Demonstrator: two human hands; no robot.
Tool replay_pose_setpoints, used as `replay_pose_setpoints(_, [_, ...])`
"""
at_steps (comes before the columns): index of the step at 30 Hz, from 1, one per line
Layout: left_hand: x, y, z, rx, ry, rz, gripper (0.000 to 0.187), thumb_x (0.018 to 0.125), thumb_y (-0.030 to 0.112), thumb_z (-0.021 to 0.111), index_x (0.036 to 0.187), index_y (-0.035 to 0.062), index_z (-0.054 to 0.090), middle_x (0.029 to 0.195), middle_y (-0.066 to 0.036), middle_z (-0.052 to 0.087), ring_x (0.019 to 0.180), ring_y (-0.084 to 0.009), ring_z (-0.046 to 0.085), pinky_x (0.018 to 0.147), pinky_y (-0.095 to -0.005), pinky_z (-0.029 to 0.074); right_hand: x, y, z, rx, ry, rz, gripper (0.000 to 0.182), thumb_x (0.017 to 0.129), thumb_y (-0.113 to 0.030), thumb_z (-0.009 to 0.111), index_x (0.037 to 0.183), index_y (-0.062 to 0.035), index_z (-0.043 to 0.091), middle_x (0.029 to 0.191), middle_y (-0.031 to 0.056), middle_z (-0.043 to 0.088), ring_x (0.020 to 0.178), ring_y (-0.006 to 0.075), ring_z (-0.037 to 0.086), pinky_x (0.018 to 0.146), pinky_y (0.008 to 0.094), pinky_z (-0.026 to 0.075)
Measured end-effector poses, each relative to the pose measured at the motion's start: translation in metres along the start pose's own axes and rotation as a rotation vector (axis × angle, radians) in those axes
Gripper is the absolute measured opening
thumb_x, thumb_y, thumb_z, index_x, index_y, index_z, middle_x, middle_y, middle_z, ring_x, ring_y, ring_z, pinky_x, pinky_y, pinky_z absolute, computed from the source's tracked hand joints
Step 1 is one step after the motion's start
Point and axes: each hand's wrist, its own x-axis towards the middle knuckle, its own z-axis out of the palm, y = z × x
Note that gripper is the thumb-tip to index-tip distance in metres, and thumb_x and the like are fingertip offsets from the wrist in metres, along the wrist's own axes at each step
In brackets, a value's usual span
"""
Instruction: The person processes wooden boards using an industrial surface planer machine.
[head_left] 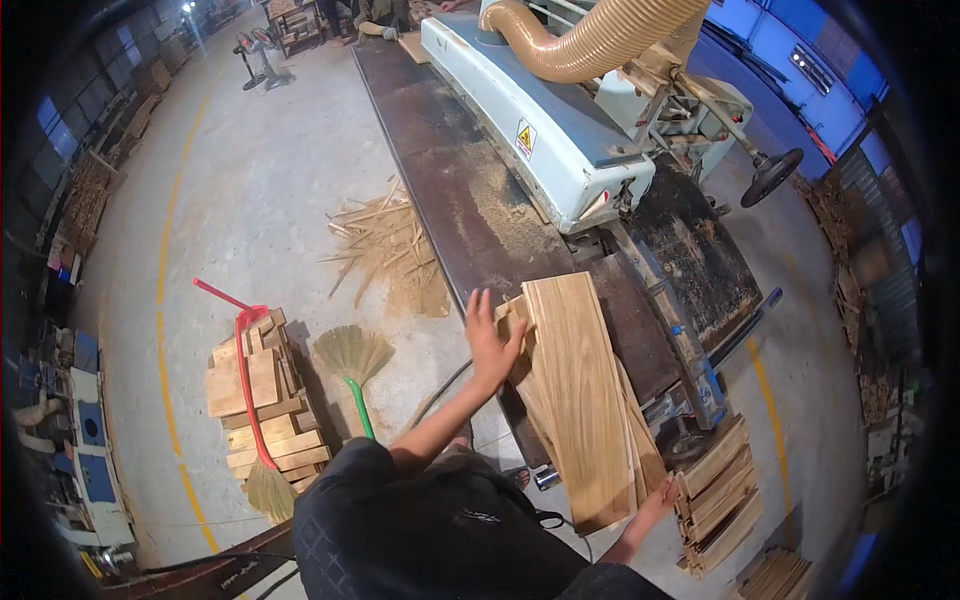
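Note:
Several flat wooden boards lie stacked askew on the near end of the dark machine table, their near ends jutting past its edge. My left hand is at the left edge of this stack, fingers spread and raised, with the thumb side close to a board's edge. At the stack's near right corner, my right hand has its fingers closed at the end of a lower board. Part of those fingers is hidden. Just right of that hand stands a pile of wooden slats.
A pale blue woodworking machine with a ribbed hose spans the table; sawdust lies beside it. On the floor at left are wood offcuts, a red-handled broom, a green-handled broom and scrap strips. People sit far back.

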Motion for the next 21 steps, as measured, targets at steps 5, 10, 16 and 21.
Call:
replay_pose_setpoints(5, [0.021, 0.0, 0.014, 0.225, -0.17, 0.257, 0.064, 0.085, 0.04, 0.067, 0.132, 0.0, 0.05, 0.131, -0.02, 0.053, 0.122, -0.0343, 0.05, 0.1, -0.042, 0.037, -0.035, 0.011, 0.026, 0.004, 0.064, -0.045, 0.053, 0.098, -0.04, 0.053, 0.127, 0.0033, 0.045, 0.121, 0.0223, 0.055, 0.108, 0.0341, 0.053, 0.094, 0.0406, 0.041])
replay_pose_setpoints(10, [0.032, 0.006, 0.009, 0.17, -0.257, 0.276, 0.058, 0.085, 0.036, 0.065, 0.13, 0.0021, 0.054, 0.123, -0.015, 0.062, 0.112, -0.0285, 0.059, 0.094, -0.0403, 0.041, -0.05, -0.041, 0.028, -0.14, 0.149, 0.065, 0.058, 0.094, -0.044, 0.057, 0.13, -0.0018, 0.043, 0.122, 0.025, 0.054, 0.108, 0.0413, 0.055, 0.088, 0.0476, 0.044])
replay_pose_setpoints(16, [0.032, -0.002, 0.006, 0.042, -0.248, 0.236, 0.049, 0.08, 0.033, 0.068, 0.12, 0.0054, 0.064, 0.123, -0.014, 0.063, 0.096, -0.0301, 0.067, 0.076, -0.0379, 0.054, -0.027, -0.003, 0.026, -0.117, 0.119, 0.038, 0.058, 0.093, -0.041, 0.06, 0.131, -0.0001, 0.044, 0.124, 0.0237, 0.055, 0.109, 0.0397, 0.056, 0.089, 0.0461, 0.045])
replay_pose_setpoints(21, [0.033, 0.0, 0.003, -0.016, -0.242, 0.22, 0.047, 0.079, 0.031, 0.069, 0.118, 0.005, 0.065, 0.115, -0.014, 0.066, 0.092, -0.0299, 0.068, 0.078, -0.0373, 0.054, -0.028, -0.01, 0.028, -0.119, 0.135, 0.049, 0.055, 0.093, -0.035, 0.062, 0.129, 0.0021, 0.045, 0.124, 0.0225, 0.055, 0.109, 0.0369, 0.056, 0.09, 0.0448, 0.046])
